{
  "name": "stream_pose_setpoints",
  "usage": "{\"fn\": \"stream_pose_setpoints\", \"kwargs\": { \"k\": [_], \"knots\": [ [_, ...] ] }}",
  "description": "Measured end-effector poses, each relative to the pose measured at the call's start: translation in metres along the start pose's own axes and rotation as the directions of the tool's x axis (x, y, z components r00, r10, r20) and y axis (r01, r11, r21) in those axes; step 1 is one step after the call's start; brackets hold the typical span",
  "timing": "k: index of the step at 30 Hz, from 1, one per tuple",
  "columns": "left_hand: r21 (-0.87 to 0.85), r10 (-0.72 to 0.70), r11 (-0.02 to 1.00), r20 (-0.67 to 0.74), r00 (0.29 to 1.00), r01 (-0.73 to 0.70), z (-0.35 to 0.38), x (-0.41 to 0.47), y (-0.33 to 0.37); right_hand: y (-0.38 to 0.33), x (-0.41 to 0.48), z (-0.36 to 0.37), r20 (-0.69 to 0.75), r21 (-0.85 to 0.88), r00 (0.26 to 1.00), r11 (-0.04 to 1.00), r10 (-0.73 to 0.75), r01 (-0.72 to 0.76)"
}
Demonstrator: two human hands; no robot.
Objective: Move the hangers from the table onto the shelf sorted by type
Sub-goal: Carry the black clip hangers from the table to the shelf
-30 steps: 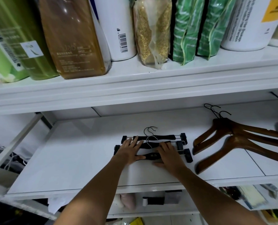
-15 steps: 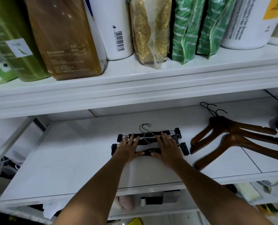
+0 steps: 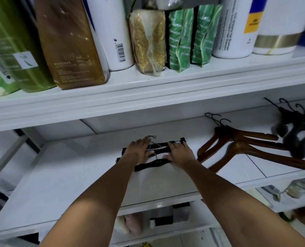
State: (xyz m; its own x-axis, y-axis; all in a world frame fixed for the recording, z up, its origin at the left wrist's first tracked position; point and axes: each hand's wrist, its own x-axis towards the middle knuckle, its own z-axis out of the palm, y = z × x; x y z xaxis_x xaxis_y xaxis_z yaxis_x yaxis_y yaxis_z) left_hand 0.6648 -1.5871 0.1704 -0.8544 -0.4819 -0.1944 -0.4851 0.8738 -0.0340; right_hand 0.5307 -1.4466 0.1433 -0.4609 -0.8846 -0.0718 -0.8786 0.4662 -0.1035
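Both hands, left [image 3: 138,152] and right [image 3: 179,153], fingers flat and spread, have nudged the black clip hangers [image 3: 163,147] deeper onto the shelf [image 3: 62,175] (grouping nearly settled).

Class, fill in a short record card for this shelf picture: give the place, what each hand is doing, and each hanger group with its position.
Place: white shelf, middle level
Left hand: flat on the black clip hangers
Right hand: flat on the same hangers
Brown wooden hangers: piled to the right, apart from the clip hangers
Black hangers: far right, blurred
Level above: bottles and packets
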Motion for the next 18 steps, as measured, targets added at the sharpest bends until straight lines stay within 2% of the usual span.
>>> {"fn": "stream_pose_setpoints", "kwargs": {
  "k": [7, 18],
  "knots": [
    [-0.05, 0.136, 0.988, -0.132, 0.982, -0.143, -0.043, 0.001, 0.045, 0.019, -0.04, -0.047, -0.123, 0.018, 0.987, 0.995, 0.104, -0.103],
    [-0.088, 0.307, 0.939, -0.215, 0.927, -0.332, -0.106, 0.0, 0.167, 0.088, -0.131, -0.107, -0.311, -0.014, 0.895, 0.94, 0.32, -0.342]
  ]
}}
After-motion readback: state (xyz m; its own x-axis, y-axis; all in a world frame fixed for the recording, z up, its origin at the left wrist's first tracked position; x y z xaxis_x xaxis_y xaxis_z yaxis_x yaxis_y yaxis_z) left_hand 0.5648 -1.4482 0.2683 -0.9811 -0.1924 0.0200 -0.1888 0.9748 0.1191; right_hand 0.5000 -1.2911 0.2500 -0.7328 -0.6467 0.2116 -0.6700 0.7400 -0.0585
